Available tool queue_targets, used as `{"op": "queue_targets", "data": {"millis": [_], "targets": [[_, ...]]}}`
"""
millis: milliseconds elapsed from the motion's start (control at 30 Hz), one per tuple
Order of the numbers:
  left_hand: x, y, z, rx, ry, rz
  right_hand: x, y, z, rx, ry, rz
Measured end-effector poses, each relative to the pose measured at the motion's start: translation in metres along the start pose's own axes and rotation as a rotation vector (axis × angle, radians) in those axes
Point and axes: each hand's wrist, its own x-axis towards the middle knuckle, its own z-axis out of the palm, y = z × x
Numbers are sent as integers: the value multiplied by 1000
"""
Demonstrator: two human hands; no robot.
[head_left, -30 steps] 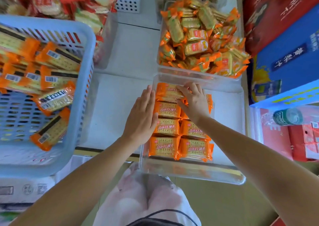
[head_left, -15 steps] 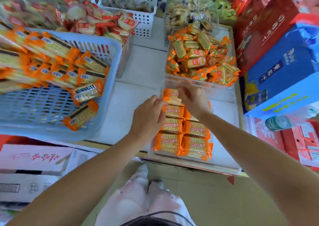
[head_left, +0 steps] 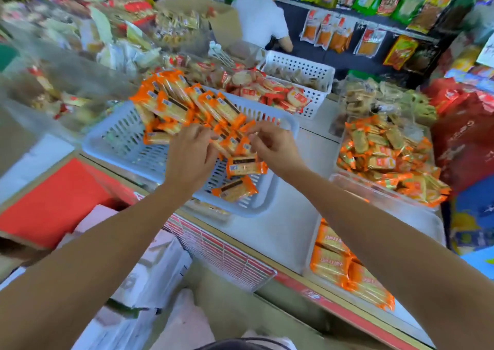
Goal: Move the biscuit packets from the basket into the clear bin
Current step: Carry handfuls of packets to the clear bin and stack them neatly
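Biscuit packets [head_left: 187,103] fill basket [head_left: 120,141], line clear bin [head_left: 425,224]; left hand [head_left: 191,151], right hand [head_left: 270,146] pinch some.

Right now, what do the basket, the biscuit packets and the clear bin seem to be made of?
The basket: pale blue moulded plastic, slotted walls, matte. The biscuit packets: glossy orange plastic film, judging by glare and crimped ends. The clear bin: transparent rigid plastic, probably; packets show through its wall.

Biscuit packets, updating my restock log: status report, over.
Left hand, right hand at blue basket, fingers among biscuit packets, grip unclear. Clear bin holds rows. Nothing blocking.
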Motion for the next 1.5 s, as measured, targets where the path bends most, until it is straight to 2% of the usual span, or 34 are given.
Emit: {"op": "queue_targets", "data": {"millis": [233,467,633,867,1000,1100,1200,1267,1333,1400,1433,1500], "targets": [[11,-150,-28,177,-106,-91,71,-17,103,-170,-207,-4],[37,-246,-31,229,-367,-196,138,-32,173,-224,-126,67],[40,-264,-31,51,-424,-120,177,-32,202,-315,-61,54],[35,-269,-29,29,-450,-92,197,-23,216,-438,-172,47],[37,-269,-30,50,-452,-91,196,-29,205,-406,-129,-22],[46,-267,-33,40,-400,-80,197,-46,190,-262,-61,-11],[57,-259,-39,-135,-203,-82,194,-62,173,-40,-12,42],[63,-248,-45,-303,-138,-156,190,-69,163,159,6,90],[70,-234,-51,-552,-217,-308,185,-71,158,293,-1,123],[76,-223,-52,-916,-274,-497,180,-71,154,380,-26,149],[78,-219,-52,-1068,-270,-585,177,-71,153,421,-43,158],[80,-215,-54,-1222,-225,-692,174,-71,151,443,-89,181]]}}
